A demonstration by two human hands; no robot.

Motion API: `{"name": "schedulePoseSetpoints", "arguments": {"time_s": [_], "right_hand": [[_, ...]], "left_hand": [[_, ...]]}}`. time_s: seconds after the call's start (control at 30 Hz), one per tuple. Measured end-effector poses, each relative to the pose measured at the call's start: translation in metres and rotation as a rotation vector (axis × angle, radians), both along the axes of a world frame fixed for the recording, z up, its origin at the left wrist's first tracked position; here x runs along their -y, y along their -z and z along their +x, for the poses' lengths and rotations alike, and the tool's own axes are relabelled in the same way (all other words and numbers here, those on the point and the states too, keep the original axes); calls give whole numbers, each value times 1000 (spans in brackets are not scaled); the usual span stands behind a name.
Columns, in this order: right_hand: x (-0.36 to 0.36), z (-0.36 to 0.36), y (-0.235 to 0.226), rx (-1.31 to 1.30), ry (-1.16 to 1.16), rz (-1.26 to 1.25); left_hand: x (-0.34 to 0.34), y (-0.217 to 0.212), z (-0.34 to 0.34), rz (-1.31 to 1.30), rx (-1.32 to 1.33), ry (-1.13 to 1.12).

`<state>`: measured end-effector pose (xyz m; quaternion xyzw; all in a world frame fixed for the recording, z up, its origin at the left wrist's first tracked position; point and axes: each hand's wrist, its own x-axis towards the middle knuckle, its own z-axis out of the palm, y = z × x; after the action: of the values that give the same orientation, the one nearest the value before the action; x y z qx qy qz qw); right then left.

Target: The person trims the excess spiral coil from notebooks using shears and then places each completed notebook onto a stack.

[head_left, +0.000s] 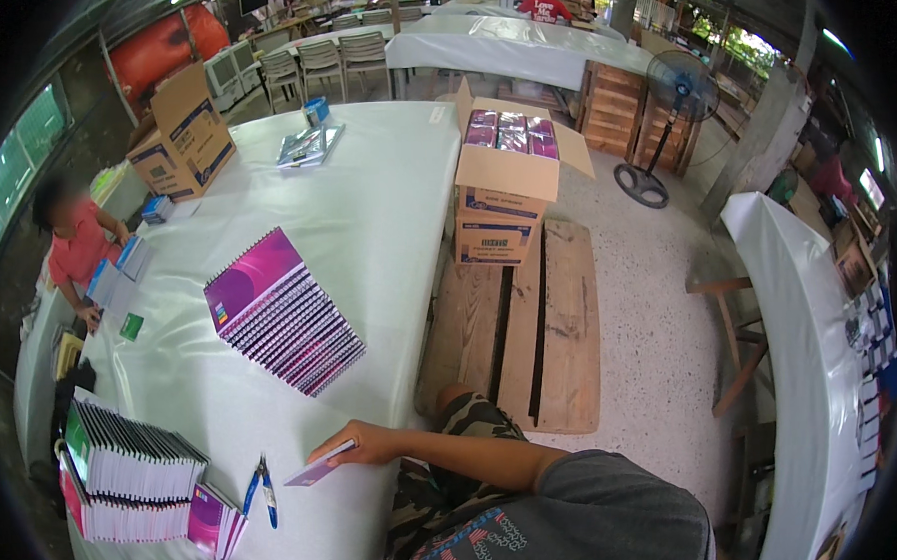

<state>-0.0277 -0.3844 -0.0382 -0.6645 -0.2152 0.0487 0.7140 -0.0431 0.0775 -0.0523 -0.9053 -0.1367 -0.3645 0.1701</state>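
My right hand [366,444] reaches leftward over the white table, fingers closed on a small notebook [321,464] with a purple cover, held tilted just above the surface. My left hand is out of view. Left of the held notebook lie blue-handled pliers [262,491], their handles spread. Beside them several purple notebooks [215,520] lean against a large stack of spiral notebooks [137,474] with white page edges. Farther up the table, a tall fanned pile of purple spiral notebooks [280,312] rests with its top cover showing.
A co-worker in a red shirt [77,246] handles blue notebooks at the left edge. An open carton [187,141] stands at the table's far left. Stacked cartons [497,238] with wrapped packs sit on a wooden bench [566,325] to the right. A standing fan [667,120] is beyond.
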Motion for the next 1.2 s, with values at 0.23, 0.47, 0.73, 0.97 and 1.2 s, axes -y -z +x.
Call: {"name": "schedulePoseSetpoints", "arguments": {"time_s": [0.23,0.47,0.73,0.97,1.2], "right_hand": [[3,-3,1,-26,15,-16],[5,0,11,-126,-15,47],[0,2,21,-234,113,55],[-13,4,3,-203,95,46],[-8,3,3,-215,115,38]], "left_hand": [[30,-35,10,-121,132,-68],[115,-69,32,-1165,-508,636],[215,-61,47,-1408,-894,904],[208,-55,48,-1477,-877,895],[210,-53,52,-1480,-985,840]]}}
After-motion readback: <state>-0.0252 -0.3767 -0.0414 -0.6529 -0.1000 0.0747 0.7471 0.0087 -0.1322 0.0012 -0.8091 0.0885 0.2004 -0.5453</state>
